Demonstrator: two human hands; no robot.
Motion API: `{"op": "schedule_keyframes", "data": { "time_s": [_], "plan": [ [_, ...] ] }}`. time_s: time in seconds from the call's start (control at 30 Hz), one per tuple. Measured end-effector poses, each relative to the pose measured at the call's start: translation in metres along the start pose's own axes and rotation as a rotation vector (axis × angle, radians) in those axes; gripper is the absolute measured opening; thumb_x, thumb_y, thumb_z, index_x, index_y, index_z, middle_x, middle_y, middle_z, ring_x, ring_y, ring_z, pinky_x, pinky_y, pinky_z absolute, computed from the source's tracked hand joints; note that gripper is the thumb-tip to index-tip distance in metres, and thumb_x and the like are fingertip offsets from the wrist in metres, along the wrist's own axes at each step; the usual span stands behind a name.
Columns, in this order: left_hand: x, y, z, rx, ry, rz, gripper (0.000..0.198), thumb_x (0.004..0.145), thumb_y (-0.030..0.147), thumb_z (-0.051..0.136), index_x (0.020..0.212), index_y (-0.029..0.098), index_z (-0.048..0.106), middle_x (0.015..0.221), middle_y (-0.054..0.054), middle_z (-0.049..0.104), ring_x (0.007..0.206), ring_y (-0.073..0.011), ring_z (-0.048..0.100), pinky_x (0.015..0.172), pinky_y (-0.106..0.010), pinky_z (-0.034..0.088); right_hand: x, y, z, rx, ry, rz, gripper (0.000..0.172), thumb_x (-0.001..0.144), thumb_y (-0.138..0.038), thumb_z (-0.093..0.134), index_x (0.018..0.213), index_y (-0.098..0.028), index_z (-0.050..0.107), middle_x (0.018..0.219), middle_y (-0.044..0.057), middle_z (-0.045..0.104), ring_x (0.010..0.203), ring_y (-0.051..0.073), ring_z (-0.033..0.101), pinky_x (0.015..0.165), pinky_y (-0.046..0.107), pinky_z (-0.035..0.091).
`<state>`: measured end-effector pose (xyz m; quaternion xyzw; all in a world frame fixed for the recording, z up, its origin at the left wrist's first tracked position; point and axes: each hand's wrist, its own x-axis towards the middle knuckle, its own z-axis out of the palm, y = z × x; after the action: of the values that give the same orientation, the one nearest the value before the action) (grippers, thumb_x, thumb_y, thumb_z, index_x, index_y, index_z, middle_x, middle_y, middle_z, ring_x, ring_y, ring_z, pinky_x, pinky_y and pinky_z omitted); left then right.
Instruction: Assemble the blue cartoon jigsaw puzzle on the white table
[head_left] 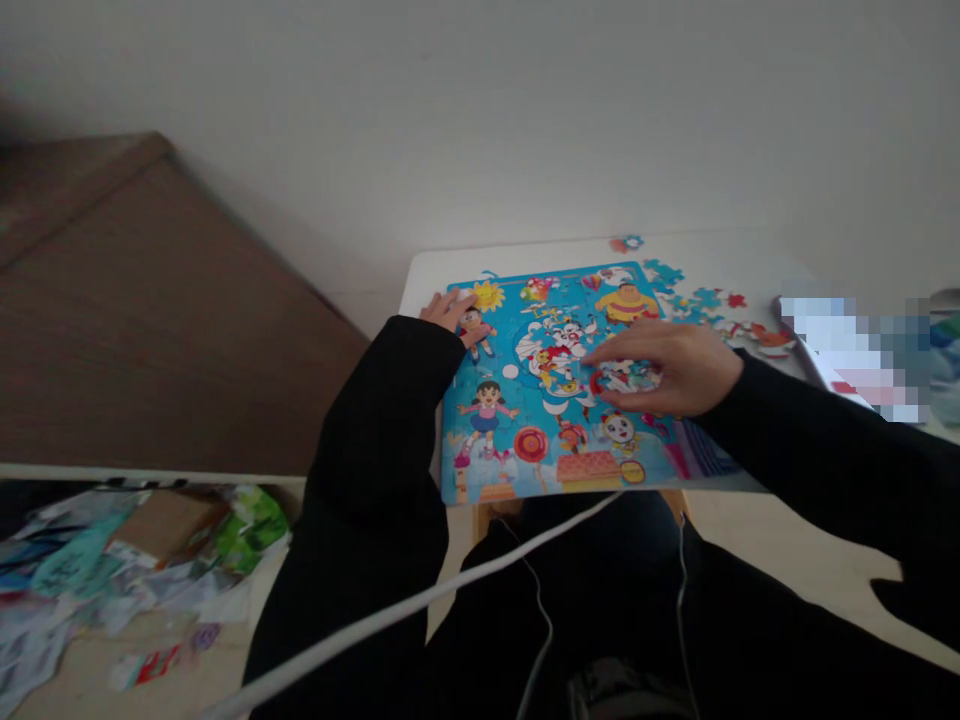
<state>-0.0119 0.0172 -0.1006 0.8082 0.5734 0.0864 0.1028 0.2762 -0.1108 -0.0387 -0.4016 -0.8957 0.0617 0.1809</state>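
Note:
A bright blue cartoon jigsaw puzzle (480, 460) lies on a white table (427, 270), with cartoon figures across it. My left hand (450, 312) rests at the puzzle's top left corner, fingers spread on the edge near a girl figure. My right hand (660, 370) lies flat over the middle of the puzzle, fingers on a patch of loose-looking pieces (626, 377) beside a red piece (597, 383). Several loose puzzle pieces (697, 300) are scattered on the table to the right of the board. Another piece (627, 243) sits at the table's far edge.
A brown wooden surface (165, 300) fills the left side, beyond the table. Crumpled plastic bags and a cardboard box (165, 525) lie low at the left. A white cable (420, 600) crosses my lap. A pixelated flat object (847, 350) sits at the right.

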Motion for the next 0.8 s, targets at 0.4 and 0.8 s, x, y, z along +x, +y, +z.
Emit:
{"op": "schedule_keyframes", "data": {
  "time_s": [0.4,0.8],
  "plan": [
    [-0.006,0.004,-0.004,-0.043,-0.009,0.006,0.063,0.082,0.054,0.052,0.136,0.026,0.038,0.148,-0.006,0.025,0.136,-0.034,0.019,0.111,-0.048,0.018,0.033,-0.051,0.057,0.106,-0.132,-0.262,0.031,0.08,-0.036,0.055,0.104,-0.021,0.067,0.104,0.005,0.068,0.088,0.02,0.054,0.064,0.029,0.044],
    [-0.006,0.004,-0.005,-0.048,-0.024,0.009,0.065,0.081,0.055,0.052,0.137,0.026,0.036,0.149,-0.007,0.023,0.136,-0.0342,0.016,0.11,-0.051,0.018,0.026,-0.05,0.07,0.2,-0.038,-0.234,0.03,0.089,-0.04,0.045,0.089,-0.021,0.069,0.093,0.005,0.068,0.082,0.016,0.056,0.07,0.028,0.043]
  ]
}}
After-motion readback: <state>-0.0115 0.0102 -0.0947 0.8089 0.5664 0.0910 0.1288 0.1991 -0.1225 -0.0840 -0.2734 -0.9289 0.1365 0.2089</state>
